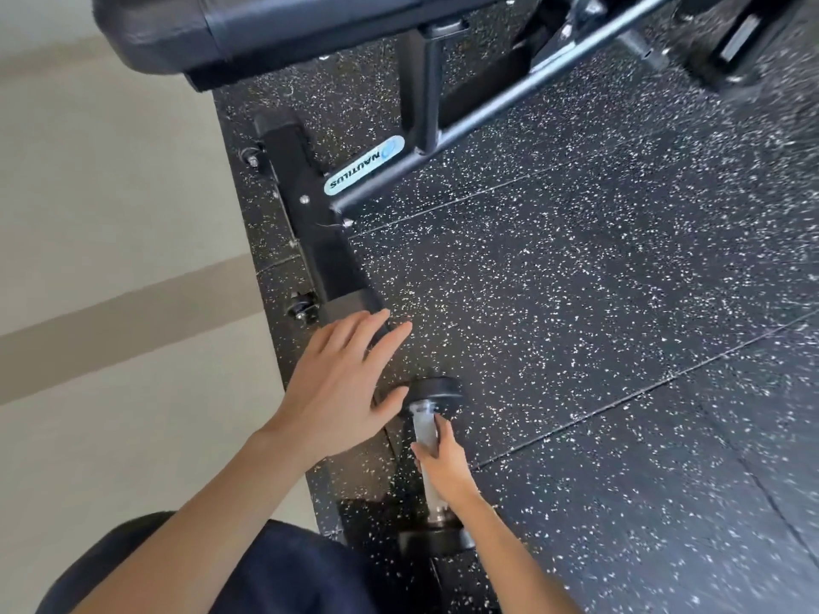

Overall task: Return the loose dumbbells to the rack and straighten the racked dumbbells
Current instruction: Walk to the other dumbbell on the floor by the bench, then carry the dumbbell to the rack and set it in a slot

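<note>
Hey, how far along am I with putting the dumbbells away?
Early. No rack in view, so nothing shows as done. In hand: right hand grips one dumbbell by its handle, low beside the bench foot; left hand hovers open. Left: carry it to the rack and straighten the rest.

Ahead-left bench foot (310, 214) blocks; speckled floor (576, 325) open right of dumbbell (436, 389).

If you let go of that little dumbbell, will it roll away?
Maybe a bit: the black-ended, silver-handled dumbbell seems to have round ends, so it could roll. The speckled rubber floor looks grippy and should slow it. It probably feels heavy for its size, being metal.
</note>
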Tool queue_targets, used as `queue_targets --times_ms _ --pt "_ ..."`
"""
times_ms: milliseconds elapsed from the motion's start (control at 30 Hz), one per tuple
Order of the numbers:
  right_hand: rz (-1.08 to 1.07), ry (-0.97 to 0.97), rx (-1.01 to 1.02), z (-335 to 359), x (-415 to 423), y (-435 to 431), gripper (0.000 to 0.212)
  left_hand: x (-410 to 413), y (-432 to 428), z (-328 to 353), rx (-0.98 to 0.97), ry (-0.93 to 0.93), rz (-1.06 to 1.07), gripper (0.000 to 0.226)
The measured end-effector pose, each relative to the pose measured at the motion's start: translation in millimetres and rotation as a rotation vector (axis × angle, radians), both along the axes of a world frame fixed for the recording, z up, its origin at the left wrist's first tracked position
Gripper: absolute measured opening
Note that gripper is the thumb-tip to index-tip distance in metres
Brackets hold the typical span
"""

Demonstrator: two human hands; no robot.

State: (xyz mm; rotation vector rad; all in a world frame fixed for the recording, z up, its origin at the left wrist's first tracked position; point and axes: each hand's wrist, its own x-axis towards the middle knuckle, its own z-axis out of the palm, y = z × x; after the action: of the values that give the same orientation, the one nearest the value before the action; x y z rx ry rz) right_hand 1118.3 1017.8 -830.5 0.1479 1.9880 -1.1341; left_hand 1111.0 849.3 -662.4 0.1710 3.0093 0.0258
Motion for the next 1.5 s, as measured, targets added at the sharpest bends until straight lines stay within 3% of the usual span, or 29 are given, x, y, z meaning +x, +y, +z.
queue_targets --times_ms 267,467,600,767,967,1100,1500 --pt "-0.089 0.100 0.030 18 -1 15 0.034 10 -5 2 0.056 0.027 0.036 0.063" --pt "-0.050 0.126 0.028 143 -13 54 0.035 38 25 51 0.170 -0.104 0.069 0.059" --pt "-0.020 0.164 0.088 263 -15 89 0.033 56 34 134 0.129 -0.152 0.037 0.062" --pt "-0.059 0.191 0.110 438 -4 130 0.033 56 61 284 0.126 -0.123 0.009 0.064" --pt "-0.188 0.233 0.084 649 19 181 0.026 51 110 473 0.151 -0.073 -0.164 0.064" --pt "-0.318 0.279 0.055 751 41 213 0.024 53 135 559 0.164 -0.045 -0.259 0.064" --pt "-0.801 0.415 -0.003 853 106 356 0.021 36 301 644 0.126 0.099 -0.605 0.065"
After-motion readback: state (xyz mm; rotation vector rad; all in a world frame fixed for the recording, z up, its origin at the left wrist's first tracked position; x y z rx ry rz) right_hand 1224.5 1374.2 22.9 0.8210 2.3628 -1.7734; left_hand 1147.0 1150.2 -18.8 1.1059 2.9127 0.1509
